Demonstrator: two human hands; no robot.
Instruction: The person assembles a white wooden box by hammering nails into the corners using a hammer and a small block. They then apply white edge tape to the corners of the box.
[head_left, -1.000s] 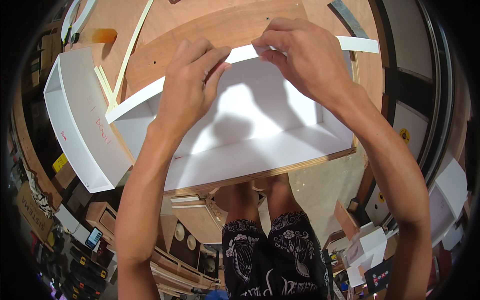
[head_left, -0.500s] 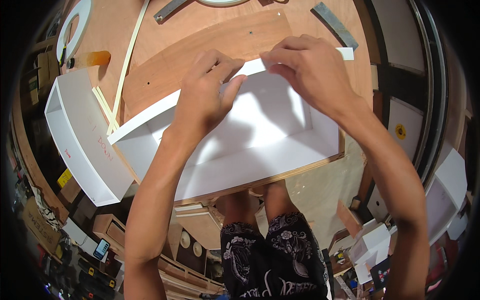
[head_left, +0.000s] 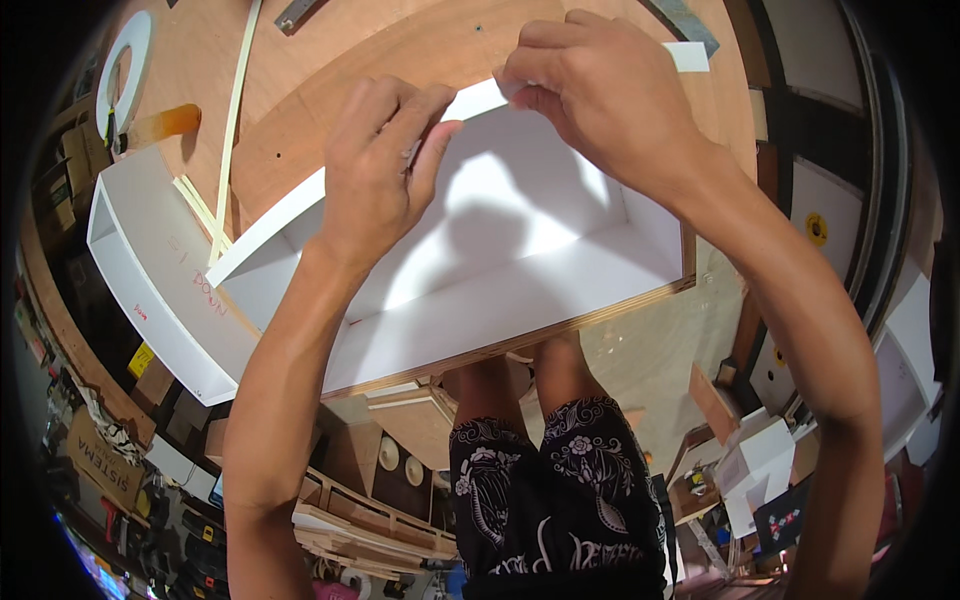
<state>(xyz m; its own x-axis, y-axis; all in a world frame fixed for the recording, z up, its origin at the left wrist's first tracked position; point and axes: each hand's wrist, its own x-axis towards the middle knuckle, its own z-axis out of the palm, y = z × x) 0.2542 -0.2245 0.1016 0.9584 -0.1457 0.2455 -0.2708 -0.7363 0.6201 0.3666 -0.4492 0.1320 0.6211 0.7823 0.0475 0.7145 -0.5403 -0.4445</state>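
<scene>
Both hands are pressing a white edge strip (head_left: 480,97) along the far top edge of the open white box (head_left: 520,260) lying on the wooden worktop (head_left: 330,60). The left hand (head_left: 375,165) is pinching the strip shut; the right hand (head_left: 600,105), now farther along than a second ago, is closing its grip on it too, so more edge seems covered.

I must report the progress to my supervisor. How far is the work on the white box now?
Done: the white box looks assembled, and a second white box lies beside it on the wooden bench. In hand: the left hand and right hand press a white edge strip onto the far top edge. Left: the strip's end overhangs untrimmed, and the near edge shows bare plywood.
</scene>
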